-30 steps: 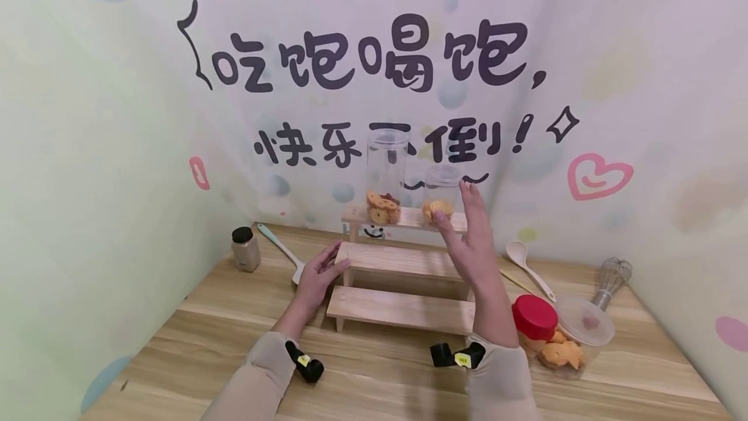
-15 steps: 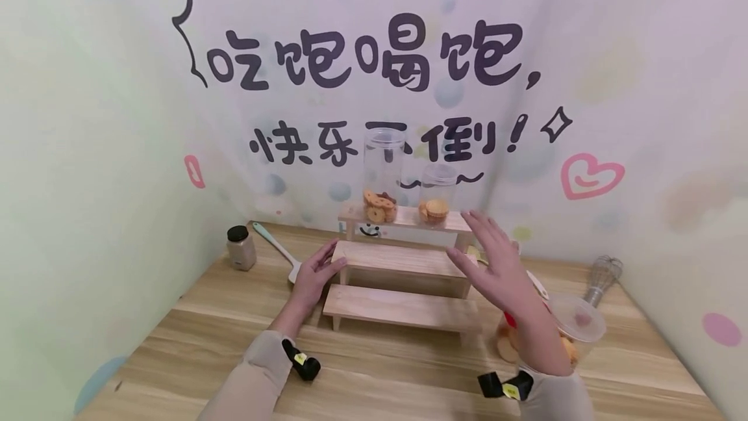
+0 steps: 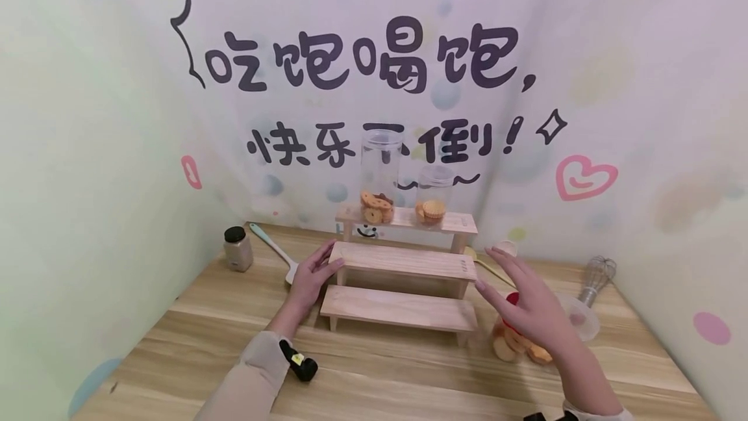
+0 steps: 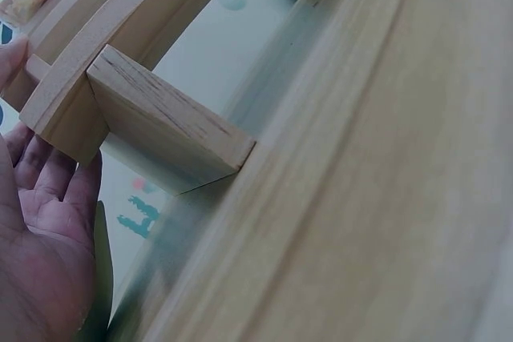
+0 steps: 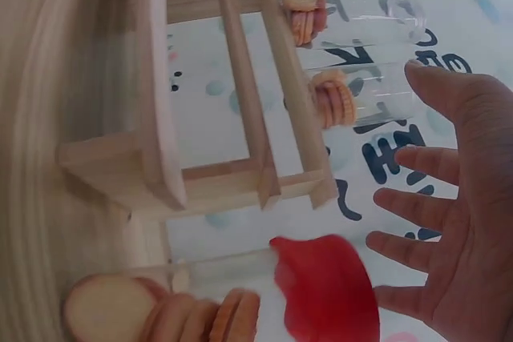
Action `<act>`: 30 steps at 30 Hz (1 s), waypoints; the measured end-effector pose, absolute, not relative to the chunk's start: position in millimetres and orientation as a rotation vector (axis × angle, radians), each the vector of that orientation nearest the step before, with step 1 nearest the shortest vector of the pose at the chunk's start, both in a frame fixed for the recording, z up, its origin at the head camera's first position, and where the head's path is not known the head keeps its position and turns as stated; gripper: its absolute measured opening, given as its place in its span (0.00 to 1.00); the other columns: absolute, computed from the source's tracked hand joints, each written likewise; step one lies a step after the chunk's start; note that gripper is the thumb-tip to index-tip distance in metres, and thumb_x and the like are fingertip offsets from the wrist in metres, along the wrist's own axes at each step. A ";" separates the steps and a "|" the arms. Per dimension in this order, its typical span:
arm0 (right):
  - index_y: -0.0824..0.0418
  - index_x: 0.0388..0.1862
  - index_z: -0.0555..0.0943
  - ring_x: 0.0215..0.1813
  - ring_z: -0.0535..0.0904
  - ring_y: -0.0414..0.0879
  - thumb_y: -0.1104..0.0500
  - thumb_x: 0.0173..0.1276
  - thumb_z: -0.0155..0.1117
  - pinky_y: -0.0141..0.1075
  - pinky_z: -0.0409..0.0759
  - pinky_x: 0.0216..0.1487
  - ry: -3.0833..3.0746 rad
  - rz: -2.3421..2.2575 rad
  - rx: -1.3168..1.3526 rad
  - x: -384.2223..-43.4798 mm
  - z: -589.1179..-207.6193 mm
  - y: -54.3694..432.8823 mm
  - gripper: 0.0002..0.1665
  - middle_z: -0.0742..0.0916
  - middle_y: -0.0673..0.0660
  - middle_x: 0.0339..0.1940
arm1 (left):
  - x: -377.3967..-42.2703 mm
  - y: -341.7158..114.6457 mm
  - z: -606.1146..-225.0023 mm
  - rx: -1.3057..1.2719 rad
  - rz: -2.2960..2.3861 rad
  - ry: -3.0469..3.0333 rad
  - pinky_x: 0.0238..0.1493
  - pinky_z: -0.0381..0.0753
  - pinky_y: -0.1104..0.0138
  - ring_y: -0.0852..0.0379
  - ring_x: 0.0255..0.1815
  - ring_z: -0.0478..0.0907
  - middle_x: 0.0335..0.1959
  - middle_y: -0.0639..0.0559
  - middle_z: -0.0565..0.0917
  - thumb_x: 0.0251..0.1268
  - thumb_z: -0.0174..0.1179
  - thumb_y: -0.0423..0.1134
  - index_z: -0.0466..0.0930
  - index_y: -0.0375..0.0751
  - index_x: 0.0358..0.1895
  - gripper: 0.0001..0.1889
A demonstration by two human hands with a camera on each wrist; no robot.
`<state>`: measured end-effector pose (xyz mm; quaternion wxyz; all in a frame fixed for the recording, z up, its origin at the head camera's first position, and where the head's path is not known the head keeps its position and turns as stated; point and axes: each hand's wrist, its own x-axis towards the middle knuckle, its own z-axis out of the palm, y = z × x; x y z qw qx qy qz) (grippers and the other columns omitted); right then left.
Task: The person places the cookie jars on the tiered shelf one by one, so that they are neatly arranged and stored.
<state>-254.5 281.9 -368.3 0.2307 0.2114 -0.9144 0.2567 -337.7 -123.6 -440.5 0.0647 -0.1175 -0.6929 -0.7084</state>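
A three-step wooden display stand (image 3: 403, 260) stands on the table. My left hand (image 3: 308, 281) holds the left end of its middle step, thumb on one side and fingers on the other. On the top step are a tall clear jar (image 3: 380, 164) with ring-shaped biscuits and a shorter clear jar (image 3: 434, 195) with round ones. My right hand (image 3: 534, 310) is in the air to the right of the stand, fingers extended and holding nothing. In the head view it partly hides a red-lidded jar of biscuits (image 5: 333, 286); the right wrist view shows this jar close below the fingers.
A clear-lidded tub (image 3: 584, 323) and a whisk (image 3: 598, 278) are at the right. Behind my right hand lie a cream spoon (image 3: 505, 249) and a yellow-handled utensil (image 3: 495, 269). At the left are a black-capped jar (image 3: 238, 252) and a spatula (image 3: 271, 242). A printed curtain hangs behind.
My right hand has left the shorter jar on the top step and moved right and down, toward the red-lidded jar. The left hand stays on the stand.
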 end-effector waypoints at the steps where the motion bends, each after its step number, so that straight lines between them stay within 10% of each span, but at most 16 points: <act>1: 0.51 0.74 0.71 0.71 0.69 0.62 0.46 0.70 0.68 0.66 0.70 0.62 -2.511 0.703 0.580 -253.2 -370.4 283.7 0.36 0.75 0.59 0.72 | -337.4 -123.5 -440.3 -0.357 -2.139 -2.092 0.68 0.70 0.64 0.47 0.72 0.68 0.73 0.41 0.70 0.69 0.66 0.38 0.66 0.39 0.75 0.33; 8: 0.48 0.57 0.84 0.39 0.80 0.42 0.44 0.72 0.65 0.37 0.80 0.35 -2.613 0.667 0.545 -244.0 -386.9 290.9 0.18 0.87 0.49 0.49 | -335.9 -122.7 -438.1 -0.357 -2.139 -2.097 0.70 0.68 0.61 0.48 0.72 0.67 0.73 0.42 0.69 0.69 0.66 0.38 0.66 0.38 0.75 0.33; 15: 0.44 0.44 0.86 0.47 0.82 0.42 0.54 0.71 0.68 0.40 0.84 0.40 -2.489 0.608 0.682 -243.1 -399.0 291.8 0.06 0.87 0.43 0.45 | -337.4 -123.1 -438.7 -0.366 -2.130 -2.090 0.70 0.68 0.61 0.47 0.73 0.67 0.73 0.41 0.69 0.69 0.66 0.38 0.65 0.36 0.75 0.34; 30: 0.57 0.59 0.83 0.67 0.73 0.54 0.70 0.49 0.79 0.17 0.69 0.58 -2.128 0.736 0.687 -228.3 -446.7 305.1 0.35 0.78 0.61 0.68 | -337.2 -123.1 -441.2 -0.372 -2.112 -2.095 0.70 0.68 0.61 0.47 0.73 0.67 0.73 0.41 0.69 0.69 0.66 0.39 0.66 0.38 0.75 0.33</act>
